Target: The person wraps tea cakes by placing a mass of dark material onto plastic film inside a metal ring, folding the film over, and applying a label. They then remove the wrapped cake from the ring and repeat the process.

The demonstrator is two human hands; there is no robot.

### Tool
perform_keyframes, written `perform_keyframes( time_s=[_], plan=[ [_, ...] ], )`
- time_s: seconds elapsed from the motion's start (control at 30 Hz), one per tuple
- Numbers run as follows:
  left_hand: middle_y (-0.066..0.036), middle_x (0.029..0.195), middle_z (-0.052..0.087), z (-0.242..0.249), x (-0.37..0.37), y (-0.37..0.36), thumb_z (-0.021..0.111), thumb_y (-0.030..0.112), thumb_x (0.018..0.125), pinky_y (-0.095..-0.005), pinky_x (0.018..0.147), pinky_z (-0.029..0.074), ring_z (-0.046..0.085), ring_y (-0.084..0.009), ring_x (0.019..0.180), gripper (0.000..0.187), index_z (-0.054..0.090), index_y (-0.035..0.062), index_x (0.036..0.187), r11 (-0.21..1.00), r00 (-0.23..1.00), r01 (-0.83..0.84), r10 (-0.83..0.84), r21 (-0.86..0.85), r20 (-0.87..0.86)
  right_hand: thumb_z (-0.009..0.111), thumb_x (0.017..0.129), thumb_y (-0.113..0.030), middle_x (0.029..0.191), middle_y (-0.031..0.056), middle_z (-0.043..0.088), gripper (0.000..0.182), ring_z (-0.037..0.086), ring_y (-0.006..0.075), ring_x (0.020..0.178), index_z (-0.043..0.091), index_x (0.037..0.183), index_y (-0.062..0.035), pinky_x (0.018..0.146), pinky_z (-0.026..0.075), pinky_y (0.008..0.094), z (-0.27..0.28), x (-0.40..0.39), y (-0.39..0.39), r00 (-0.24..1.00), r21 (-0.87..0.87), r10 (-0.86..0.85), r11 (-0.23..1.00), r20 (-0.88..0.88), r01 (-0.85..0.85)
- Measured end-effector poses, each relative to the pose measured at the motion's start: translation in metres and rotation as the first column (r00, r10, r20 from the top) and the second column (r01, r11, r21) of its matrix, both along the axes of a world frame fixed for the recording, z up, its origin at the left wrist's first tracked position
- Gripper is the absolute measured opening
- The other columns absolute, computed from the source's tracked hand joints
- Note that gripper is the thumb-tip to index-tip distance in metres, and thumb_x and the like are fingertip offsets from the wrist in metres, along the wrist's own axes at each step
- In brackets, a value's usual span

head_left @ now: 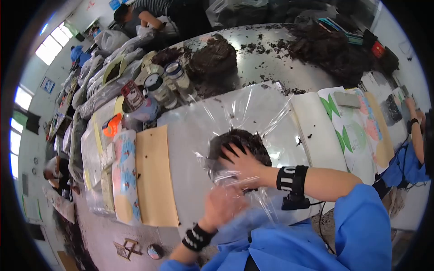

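A dark clump of soil lies on a sheet of clear plastic film spread over the metal table. My right hand lies flat on the near side of the clump with its fingers spread, pressing down. My left hand is just below it, blurred and covered by a fold of the film, which it seems to gather up at the near edge. Both wrists wear black bands, and my sleeves are blue.
Jars with lids and a larger soil mound stand beyond the film, with another soil pile at the far right. A tan sheet and printed papers flank the film. Other people work at the top and right.
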State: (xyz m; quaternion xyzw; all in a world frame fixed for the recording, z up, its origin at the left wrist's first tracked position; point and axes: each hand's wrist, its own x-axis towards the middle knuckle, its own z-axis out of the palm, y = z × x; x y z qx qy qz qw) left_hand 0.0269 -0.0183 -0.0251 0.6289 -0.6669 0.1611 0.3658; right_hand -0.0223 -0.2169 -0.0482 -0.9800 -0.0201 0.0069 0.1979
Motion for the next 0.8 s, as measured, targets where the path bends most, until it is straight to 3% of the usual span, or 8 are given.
perform_keyframes(
  time_s=[0.1, 0.3, 0.37, 0.43, 0.5, 0.57, 0.67, 0.8],
  plan=[
    [-0.004, 0.102, 0.069, 0.042, -0.031, 0.011, 0.081, 0.017, 0.079, -0.0275, 0.075, 0.056, 0.068, -0.0187, 0.098, 0.021, 0.073, 0.0065, 0.094, 0.918, 0.920, 0.357, -0.378, 0.171, 0.106, 0.067, 0.081, -0.056, 0.158, 0.0258, 0.026, 0.090, 0.020, 0.0479, 0.147, 0.038, 0.150, -0.0046, 0.116, 0.017, 0.0668, 0.009, -0.006, 0.002, 0.999, -0.005, 0.011, 1.000, -0.046, -0.011],
    [-0.003, 0.103, 0.068, 0.042, -0.046, 0.097, 0.084, 0.025, 0.076, -0.0329, 0.069, 0.056, 0.067, -0.0186, 0.089, 0.042, 0.068, 0.0051, 0.108, 0.969, 0.971, 0.240, -0.240, 0.059, -0.019, 0.066, 0.084, -0.047, 0.158, 0.0276, 0.024, 0.083, 0.018, 0.0482, 0.147, 0.039, 0.149, -0.0027, 0.115, 0.020, 0.0675, 0.009, -0.004, -0.002, 1.000, 0.066, 0.004, 0.998, 0.022, -0.005],
    [-0.016, 0.123, 0.064, -0.021, -0.026, 0.136, 0.081, 0.024, 0.079, -0.0418, 0.086, 0.055, 0.065, -0.0340, 0.102, 0.061, 0.058, -0.0031, 0.128, 0.959, 0.987, 0.111, -0.075, 0.260, -0.142, 0.065, 0.085, -0.048, 0.158, 0.0269, 0.025, 0.082, 0.019, 0.0480, 0.147, 0.039, 0.149, -0.0027, 0.115, 0.021, 0.0670, 0.009, -0.004, -0.002, 0.999, 0.040, 0.007, 0.999, 0.036, -0.008],
    [-0.028, 0.140, 0.050, -0.068, 0.011, 0.139, 0.086, 0.036, 0.072, -0.0510, 0.106, 0.042, 0.051, -0.0457, 0.124, 0.099, 0.036, -0.0065, 0.146, 0.664, 0.908, -0.289, 0.418, 0.689, -0.022, 0.065, 0.086, -0.048, 0.158, 0.0262, 0.026, 0.081, 0.020, 0.0479, 0.146, 0.039, 0.148, -0.0027, 0.114, 0.023, 0.0665, 0.009, -0.003, 0.003, 0.999, 0.016, 0.004, 1.000, 0.046, -0.005],
    [-0.032, 0.153, 0.032, -0.047, 0.033, 0.082, 0.089, 0.047, 0.064, -0.0528, 0.118, 0.026, 0.030, -0.0489, 0.142, 0.122, 0.024, -0.0087, 0.151, 0.644, 0.834, -0.466, 0.549, 0.607, 0.058, 0.064, 0.086, -0.048, 0.157, 0.0264, 0.027, 0.082, 0.021, 0.0477, 0.146, 0.039, 0.148, -0.0015, 0.115, 0.022, 0.0660, 0.008, -0.004, 0.002, 0.998, -0.033, 0.000, 0.999, 0.058, 0.002],
    [-0.033, 0.157, 0.023, -0.040, 0.042, 0.028, 0.087, 0.057, 0.061, -0.0511, 0.121, 0.019, 0.021, -0.0472, 0.148, 0.130, 0.023, -0.0086, 0.152, 0.772, 0.867, -0.389, 0.491, 0.502, -0.083, 0.064, 0.085, -0.048, 0.157, 0.0265, 0.027, 0.083, 0.021, 0.0476, 0.146, 0.039, 0.148, -0.0013, 0.115, 0.022, 0.0659, 0.010, -0.008, 0.003, 0.998, -0.045, 0.002, 0.999, 0.062, 0.001],
    [-0.032, 0.158, 0.024, -0.020, 0.035, -0.027, 0.081, 0.068, 0.063, -0.0523, 0.121, 0.018, 0.020, -0.0468, 0.149, 0.132, 0.022, -0.0066, 0.153, 0.916, 0.987, -0.077, 0.126, 0.393, -0.101, 0.066, 0.081, -0.050, 0.158, 0.0239, 0.027, 0.089, 0.019, 0.0474, 0.147, 0.038, 0.149, 0.0003, 0.116, 0.020, 0.0656, 0.009, -0.006, 0.000, 1.000, -0.074, 0.017, 0.997, 0.019, -0.015],
    [-0.029, 0.158, 0.028, -0.007, 0.023, -0.031, 0.074, 0.066, 0.074, -0.0531, 0.121, 0.014, 0.023, -0.0435, 0.150, 0.116, 0.027, -0.0052, 0.153, 0.918, 0.978, -0.066, 0.138, 0.391, -0.159, 0.073, 0.077, -0.034, 0.158, 0.0263, 0.026, 0.090, 0.022, 0.0490, 0.146, 0.035, 0.149, 0.0039, 0.117, 0.020, 0.0645, 0.003, 0.001, -0.004, 0.998, 0.014, 0.015, 1.000, 0.061, -0.016]
  ],
)
